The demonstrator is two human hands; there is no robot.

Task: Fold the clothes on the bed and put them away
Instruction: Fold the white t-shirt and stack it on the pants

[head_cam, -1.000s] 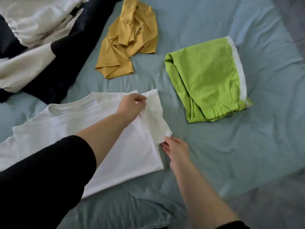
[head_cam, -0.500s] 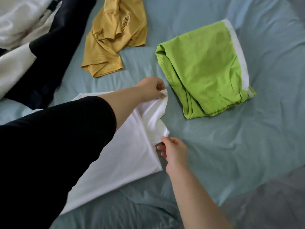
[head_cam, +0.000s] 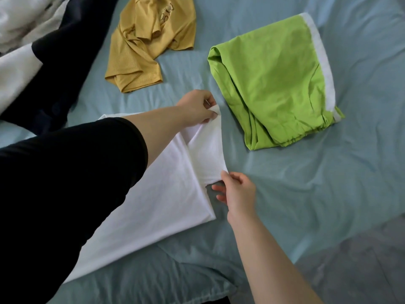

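A white T-shirt (head_cam: pixel 166 194) lies flat on the light blue bed sheet (head_cam: pixel 306 194), partly hidden under my left arm in its black sleeve. My left hand (head_cam: pixel 197 108) pinches the far corner of the shirt's sleeve and holds it slightly off the bed. My right hand (head_cam: pixel 237 191) pinches the near corner of the same sleeve. The sleeve is stretched between both hands. A folded lime green garment (head_cam: pixel 274 84) with a white band lies to the right. A crumpled mustard yellow shirt (head_cam: pixel 149 44) lies beyond.
A heap of dark navy and white fabric (head_cam: pixel 43 51) covers the upper left of the bed. The bed's edge and grey floor (head_cam: pixel 361 270) show at the lower right.
My left hand has moved right from the shirt's shoulder to the sleeve's far corner and lifted it. The right hand keeps its pinch on the near corner. The camera has shifted.
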